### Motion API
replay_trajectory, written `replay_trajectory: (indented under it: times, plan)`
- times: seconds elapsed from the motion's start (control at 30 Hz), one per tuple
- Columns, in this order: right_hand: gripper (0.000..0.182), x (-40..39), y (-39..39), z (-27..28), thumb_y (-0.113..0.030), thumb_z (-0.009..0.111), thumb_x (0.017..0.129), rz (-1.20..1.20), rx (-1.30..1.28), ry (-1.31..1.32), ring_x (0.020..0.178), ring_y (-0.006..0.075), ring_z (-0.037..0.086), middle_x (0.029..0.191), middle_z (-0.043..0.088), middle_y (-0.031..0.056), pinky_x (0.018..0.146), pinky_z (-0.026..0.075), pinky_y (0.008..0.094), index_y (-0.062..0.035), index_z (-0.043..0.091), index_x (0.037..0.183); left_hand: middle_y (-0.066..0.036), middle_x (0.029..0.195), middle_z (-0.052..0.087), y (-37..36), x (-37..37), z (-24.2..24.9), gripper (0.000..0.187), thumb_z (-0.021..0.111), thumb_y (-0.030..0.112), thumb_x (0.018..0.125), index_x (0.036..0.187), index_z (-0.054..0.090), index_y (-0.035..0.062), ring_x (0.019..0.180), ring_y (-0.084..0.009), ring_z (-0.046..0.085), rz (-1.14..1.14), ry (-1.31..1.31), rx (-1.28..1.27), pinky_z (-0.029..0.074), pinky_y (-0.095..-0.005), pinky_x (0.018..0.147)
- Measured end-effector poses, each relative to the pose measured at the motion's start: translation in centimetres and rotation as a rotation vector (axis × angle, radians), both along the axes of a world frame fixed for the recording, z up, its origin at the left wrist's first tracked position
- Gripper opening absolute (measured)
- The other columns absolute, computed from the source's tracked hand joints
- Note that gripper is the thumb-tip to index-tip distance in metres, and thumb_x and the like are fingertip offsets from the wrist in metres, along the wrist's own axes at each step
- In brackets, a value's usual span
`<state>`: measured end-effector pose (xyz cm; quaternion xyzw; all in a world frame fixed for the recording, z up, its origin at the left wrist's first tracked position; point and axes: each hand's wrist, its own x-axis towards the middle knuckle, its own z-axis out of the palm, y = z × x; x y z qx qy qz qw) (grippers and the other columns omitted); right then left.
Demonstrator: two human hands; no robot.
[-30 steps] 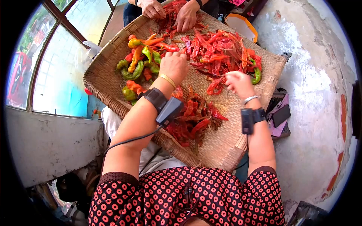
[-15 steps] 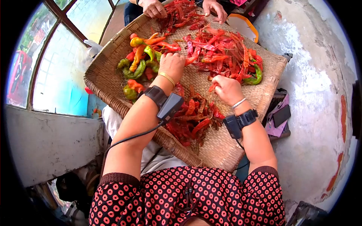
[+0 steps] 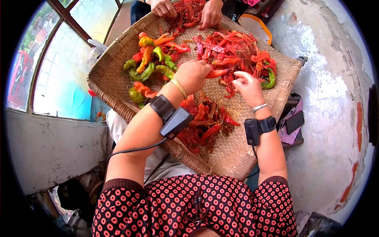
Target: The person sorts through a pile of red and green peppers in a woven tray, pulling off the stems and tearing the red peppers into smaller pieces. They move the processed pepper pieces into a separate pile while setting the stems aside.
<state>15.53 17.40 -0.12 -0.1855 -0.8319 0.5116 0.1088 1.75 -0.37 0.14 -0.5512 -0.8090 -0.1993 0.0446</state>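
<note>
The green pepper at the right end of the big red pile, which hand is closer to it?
Right. The right hand is close beside the green pepper; the left hand is farther off toward the picture's left, holding a red pepper.

Hands: I count two of mine, left (image 3: 191,75) and right (image 3: 249,89), plus two co-worker's hands (image 3: 212,14). On my arms, two bracelets (image 3: 178,87), two wrist devices (image 3: 177,122). Woven tray (image 3: 237,158): one. Red pepper heaps (image 3: 203,126): three. Mixed-colour heap (image 3: 146,59): one; overlaps, can't count singles. Red pepper (image 3: 217,74) in my left: one.
</note>
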Motion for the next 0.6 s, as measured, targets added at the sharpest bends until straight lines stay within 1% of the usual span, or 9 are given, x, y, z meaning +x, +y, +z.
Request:
replay_trajectory:
  times: [0.07,0.1,0.17,0.27,0.3,0.4,0.43,0.57,0.6]
  plan:
    - [0.037,-0.2,-0.9,-0.7,-0.02,0.062,0.077,0.139,-0.178,-0.027,0.066,0.0115,0.058,0.084,0.059,0.0061,0.055,0.047,0.0222,-0.004,0.052,0.108,-0.01,0.078,0.056,0.1,0.2,0.5,0.025,0.055,0.01,0.065,0.09,0.057,0.0065,0.078,-0.028,0.055,-0.055,-0.019,0.12,0.045,-0.038,0.067]
    - [0.037,-0.2,-1.6,-0.2,-0.02,0.062,0.077,0.138,-0.178,-0.027,0.066,0.0115,0.058,0.084,0.059,0.0061,0.055,0.047,0.0222,-0.004,0.052,0.108,-0.01,0.078,0.056,0.1,0.3,0.6,0.025,0.055,0.01,0.065,0.09,0.057,0.0065,0.078,-0.028,0.055,-0.056,-0.018,0.12,0.045,-0.038,0.067]
    - [0.041,-0.3,-2.8,1.3,-0.022,0.061,0.079,0.23,-0.432,-0.033,0.068,0.011,0.057,0.091,0.057,0.0059,0.053,0.046,0.0211,-0.005,0.046,0.114,-0.009,0.076,0.056,0.3,0.4,0.7,0.025,0.057,0.01,0.065,0.089,0.056,0.0073,0.074,-0.0275,0.055,-0.121,-0.023,0.195,0.045,-0.0371,0.066]
    - [0.044,-0.5,-3.6,1.5,-0.03,0.059,0.081,0.204,-0.55,0.054,0.069,0.0114,0.056,0.089,0.056,0.0049,0.056,0.046,0.0213,-0.0036,0.044,0.113,-0.009,0.074,0.055,0.5,1.3,1.4,0.025,0.06,0.01,0.064,0.088,0.057,0.0083,0.071,-0.0268,0.054,-0.152,-0.007,0.286,0.045,-0.0367,0.064]
    - [0.037,-0.5,-4.1,1.6,-0.027,0.057,0.082,0.137,-0.595,0.1,0.064,0.0088,0.055,0.083,0.056,0.0026,0.051,0.044,0.0196,-0.0034,0.047,0.108,-0.009,0.073,0.055,0.7,1.6,1.8,0.028,0.062,0.012,0.064,0.091,0.056,0.0091,0.07,-0.0266,0.055,-0.178,-0.061,0.352,0.045,-0.0367,0.063]
    - [0.03,-0.5,-3.6,1.3,-0.028,0.054,0.084,0.174,-0.498,0.098,0.06,0.0074,0.054,0.076,0.056,0.0014,0.048,0.043,0.0191,-0.0033,0.052,0.102,-0.009,0.075,0.057,1.4,3.3,2.4,0.033,0.064,0.014,0.064,0.095,0.054,0.0085,0.07,-0.0269,0.056,-0.219,-0.144,0.422,0.045,-0.0365,0.063]
    - [0.025,-0.4,-3.9,1.5,-0.025,0.052,0.085,0.131,-0.471,0.119,0.057,0.0067,0.053,0.072,0.057,0.0005,0.047,0.043,0.0191,-0.0031,0.055,0.098,-0.01,0.077,0.058,1.4,3.8,2.7,0.039,0.066,0.015,0.064,0.1,0.053,0.0081,0.071,-0.0278,0.057,-0.23,-0.119,0.423,0.046,-0.0358,0.063]
    - [0.022,-0.3,-3.5,2.7,-0.019,0.051,0.085,0.013,-0.491,0.101,0.058,0.0065,0.054,0.077,0.06,0.0026,0.048,0.044,0.0188,-0.0039,0.056,0.1,-0.011,0.079,0.058,1.5,3.0,2.3,0.042,0.068,0.015,0.064,0.102,0.053,0.0071,0.073,-0.0286,0.056,-0.161,-0.23,0.586,0.046,-0.0344,0.065]
    - [0.021,-0.2,-2.9,2.6,-0.018,0.051,0.084,-0.015,-0.474,0.134,0.059,0.0073,0.055,0.079,0.061,0.0038,0.048,0.045,0.0192,-0.0034,0.056,0.099,-0.011,0.078,0.058,1.2,2.4,2.8,0.034,0.066,0.015,0.067,0.099,0.055,0.0057,0.071,-0.028,0.057,-0.124,-0.206,0.631,0.046,-0.0345,0.064]
